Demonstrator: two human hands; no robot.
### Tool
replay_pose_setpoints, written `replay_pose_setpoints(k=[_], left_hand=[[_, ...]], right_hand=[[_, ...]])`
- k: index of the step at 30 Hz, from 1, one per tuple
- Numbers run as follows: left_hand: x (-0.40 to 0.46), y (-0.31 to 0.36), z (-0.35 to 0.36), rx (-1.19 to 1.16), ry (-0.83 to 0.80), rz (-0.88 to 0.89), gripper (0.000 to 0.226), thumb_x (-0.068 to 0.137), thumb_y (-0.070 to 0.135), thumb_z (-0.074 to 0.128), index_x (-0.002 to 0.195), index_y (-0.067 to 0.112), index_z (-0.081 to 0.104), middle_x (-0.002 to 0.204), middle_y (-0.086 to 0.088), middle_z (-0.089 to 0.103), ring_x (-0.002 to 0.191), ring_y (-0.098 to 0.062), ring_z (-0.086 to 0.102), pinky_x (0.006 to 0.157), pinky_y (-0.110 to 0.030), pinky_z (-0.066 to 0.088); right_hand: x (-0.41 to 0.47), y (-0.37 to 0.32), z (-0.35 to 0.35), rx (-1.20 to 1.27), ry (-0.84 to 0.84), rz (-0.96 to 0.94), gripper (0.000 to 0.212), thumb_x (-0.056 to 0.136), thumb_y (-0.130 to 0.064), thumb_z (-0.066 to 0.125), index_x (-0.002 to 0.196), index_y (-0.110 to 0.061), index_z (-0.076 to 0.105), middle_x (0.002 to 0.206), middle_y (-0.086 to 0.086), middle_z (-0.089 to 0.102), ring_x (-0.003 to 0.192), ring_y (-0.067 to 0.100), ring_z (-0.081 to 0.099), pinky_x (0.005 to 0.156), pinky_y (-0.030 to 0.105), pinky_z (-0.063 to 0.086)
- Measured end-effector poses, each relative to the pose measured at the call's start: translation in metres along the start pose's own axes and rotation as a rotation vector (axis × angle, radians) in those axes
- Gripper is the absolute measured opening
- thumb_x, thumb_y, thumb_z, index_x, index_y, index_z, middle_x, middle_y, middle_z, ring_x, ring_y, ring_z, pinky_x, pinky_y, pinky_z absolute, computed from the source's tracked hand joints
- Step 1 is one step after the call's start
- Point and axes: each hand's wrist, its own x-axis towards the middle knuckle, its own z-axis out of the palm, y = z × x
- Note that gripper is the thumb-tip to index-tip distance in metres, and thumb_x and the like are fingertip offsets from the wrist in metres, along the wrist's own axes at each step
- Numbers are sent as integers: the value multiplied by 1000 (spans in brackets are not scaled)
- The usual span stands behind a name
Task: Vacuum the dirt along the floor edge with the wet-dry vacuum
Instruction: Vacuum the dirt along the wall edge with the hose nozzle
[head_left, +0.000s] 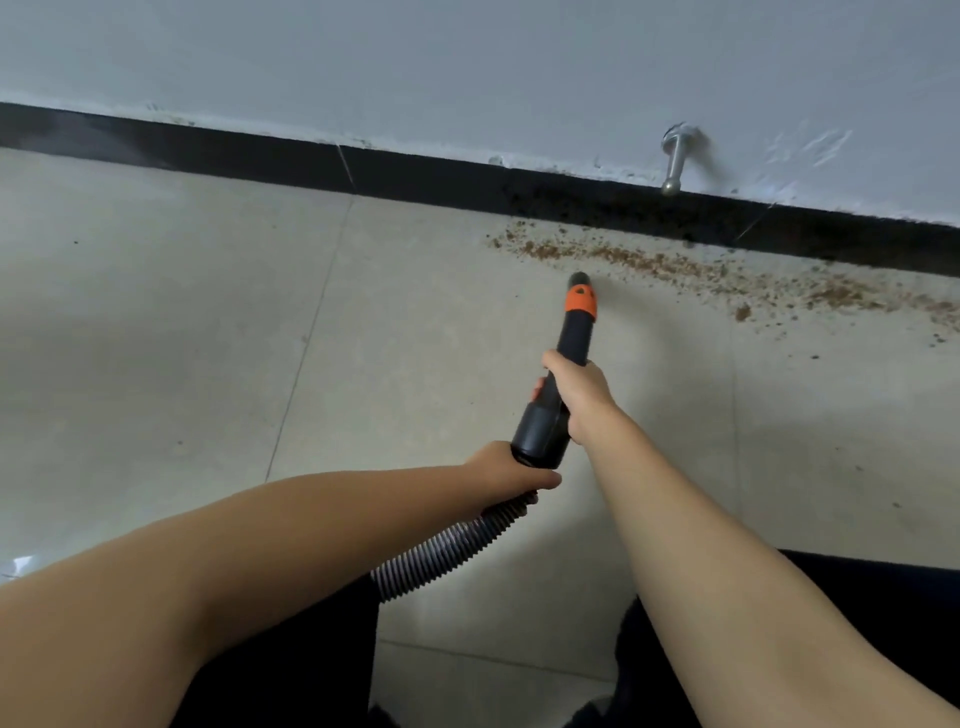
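Observation:
A black vacuum nozzle (569, 343) with an orange collar points at the floor, its tip just short of the dirt. My right hand (576, 395) grips the nozzle's middle. My left hand (506, 470) holds the ribbed grey hose (441, 553) where it joins the nozzle's wide end. Brown crumbly dirt (701, 275) lies in a long band along the black baseboard (415, 171), running from the nozzle tip off to the right edge.
Pale floor tiles (156, 338) spread to the left and front. A metal door stopper (675, 161) sticks out of the white wall (467, 62) above the dirt. My dark-trousered legs (857, 597) show at the bottom.

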Motion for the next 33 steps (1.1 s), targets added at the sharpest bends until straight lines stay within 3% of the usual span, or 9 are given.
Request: replay_pose_setpoints(k=[5,12,18,33], left_hand=[[13,19,17,37,43,74,27,79,22,69,98,8,56,71,-6,58,59,-20,55,63,-30,51],[5,-2,-8,-140,250,55,18,79,19,66,90,11,53,66,-6,56,53,-21,53,62,-31,50],[5,-11,-47,-142,351,66,27,79,22,67,100,10,56,68,-5,59,56,-20,55,65,-32,53],[25,22,-2,38,164,83,31,77,25,66,102,12,55,75,-6,61,60,-21,56,64,-30,52]], right_hand=[[11,-20,-18,-7,43,-11,10,85,-7,56,86,-11,47,65,6,53,49,19,52,53,28,48],[8,-20,47,-167,-144,-35,9,86,-5,57,88,-8,49,61,7,51,48,18,50,48,26,47],[9,-20,90,-163,-234,-16,12,84,-6,57,92,-9,48,62,7,52,48,19,51,52,28,48],[24,-34,10,-49,42,-13,12,85,-7,56,87,-12,46,63,7,52,49,19,51,54,29,48]])
